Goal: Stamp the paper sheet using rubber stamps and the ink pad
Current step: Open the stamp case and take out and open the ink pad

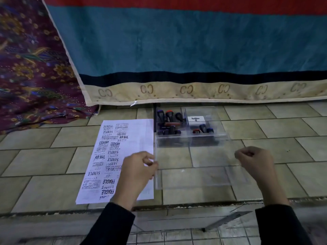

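A white paper sheet [139,138] lies on the tiled floor, its left half covered with black stamp prints. To its right stands a clear plastic box [217,137] holding several rubber stamps [169,121] with dark handles and a white Artline ink pad box [196,120]. In front of the box is a clear plastic lid [194,175]. My left hand [138,170] pinches the lid's left edge. At the lid's right edge, my right hand [254,161] pinches it with curled fingers.
A blue, red and beige cloth [177,41] hangs right behind the box. A purple patterned fabric [31,68] lies at the far left. A step edge [177,207] runs across the floor close to me, with a thin metal strip [228,219] below it.
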Demonstrator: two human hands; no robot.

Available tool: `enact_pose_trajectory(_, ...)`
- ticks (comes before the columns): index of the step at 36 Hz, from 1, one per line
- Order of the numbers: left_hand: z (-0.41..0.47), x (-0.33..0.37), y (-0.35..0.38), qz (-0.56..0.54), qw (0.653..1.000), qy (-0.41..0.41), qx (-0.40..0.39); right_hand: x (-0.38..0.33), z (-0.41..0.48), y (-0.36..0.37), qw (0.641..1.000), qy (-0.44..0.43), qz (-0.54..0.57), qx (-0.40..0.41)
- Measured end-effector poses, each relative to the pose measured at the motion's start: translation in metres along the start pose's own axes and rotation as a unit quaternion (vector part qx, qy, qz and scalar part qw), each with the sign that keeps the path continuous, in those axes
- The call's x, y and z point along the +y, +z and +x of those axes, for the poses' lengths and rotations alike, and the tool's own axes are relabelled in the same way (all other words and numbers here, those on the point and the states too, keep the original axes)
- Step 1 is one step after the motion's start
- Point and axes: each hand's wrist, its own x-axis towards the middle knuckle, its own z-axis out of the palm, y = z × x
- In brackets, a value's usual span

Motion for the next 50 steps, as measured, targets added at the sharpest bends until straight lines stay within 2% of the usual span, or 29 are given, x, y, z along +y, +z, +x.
enact_pose_trajectory(10,-0.011,-0.019,0.017,0.041,0.998,-0.032,-0.022,0.032,-0.014,0.012,0.997,0.040,-0.039,-0.047)
enact_pose_trajectory(23,-0.002,-0.020,0.025,0.103,0.994,-0.037,-0.019,0.033,-0.006,0.024,0.996,0.016,-0.075,-0.039)
enact_pose_trajectory(41,0.004,-0.020,0.024,0.076,0.994,-0.068,-0.031,0.032,-0.008,0.025,0.996,0.019,-0.085,-0.038)
enact_pose_trajectory(44,0.004,-0.020,0.019,0.084,0.995,-0.034,-0.032,0.018,-0.002,0.021,0.996,-0.019,-0.092,0.008)
enact_pose_trajectory(46,0.005,-0.022,0.015,0.110,0.994,0.000,-0.007,-0.001,0.009,0.022,0.994,-0.066,-0.085,0.023)
enact_pose_trajectory(50,0.009,-0.033,0.010,0.147,0.985,0.072,0.061,-0.047,0.045,0.044,0.987,-0.153,-0.049,0.005)
